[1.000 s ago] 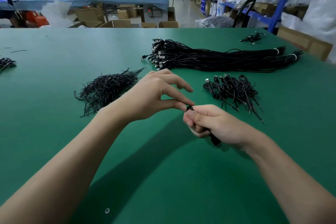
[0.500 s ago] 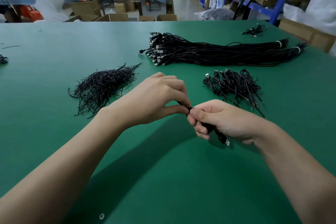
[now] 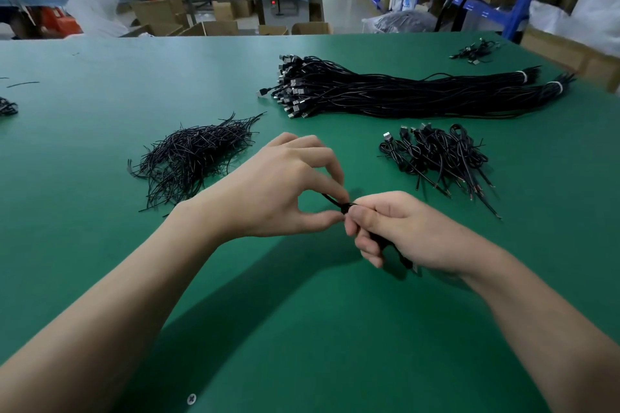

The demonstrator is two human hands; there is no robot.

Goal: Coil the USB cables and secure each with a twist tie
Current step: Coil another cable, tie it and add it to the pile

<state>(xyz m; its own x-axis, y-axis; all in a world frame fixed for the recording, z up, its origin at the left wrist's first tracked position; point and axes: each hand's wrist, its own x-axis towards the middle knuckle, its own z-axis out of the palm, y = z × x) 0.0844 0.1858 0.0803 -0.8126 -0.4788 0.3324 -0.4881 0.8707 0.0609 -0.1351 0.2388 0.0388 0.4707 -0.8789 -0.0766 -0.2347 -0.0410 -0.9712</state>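
Holding: right hand (image 3: pixel 402 231) curls round a small coiled cable (image 3: pixel 378 240), mid-frame and lifted just off the green table (image 3: pixel 100 111). Only a dark sliver shows between the fingers, and a plug end pokes out under the palm.
Pinching: left hand (image 3: pixel 288 191) has thumb and forefinger drawn narrow on a twist tie (image 3: pixel 332 199), a thin black strand running up-left from the top of the coil. The other fingers arch loosely above.
Step, judged: the tie is going on at the coil's neck. The fingers hide how many turns are made.
Cable handling: light, limp and likely springy, so the loops will probably open if the fist slackens. Best gripped across all loops at once, right by the tie.
Tie handling: very thin, probably wire-cored, so it should bend and keep the bend. Small and easy to lose from the fingertips. Take it close to the coil, since further out it would only flex and not tighten.
Fragile spots: the plug joint and the thin tail ends. Avoid sharp kinks there.
Stock: loose pile of ties (image 3: pixel 198 157) lies beyond the left hand. Long bundle of straight cables (image 3: pixel 402 94) lies further back.
Done heap: tied coils (image 3: pixel 436 157) lie beyond the right hand, well apart from the bundle.
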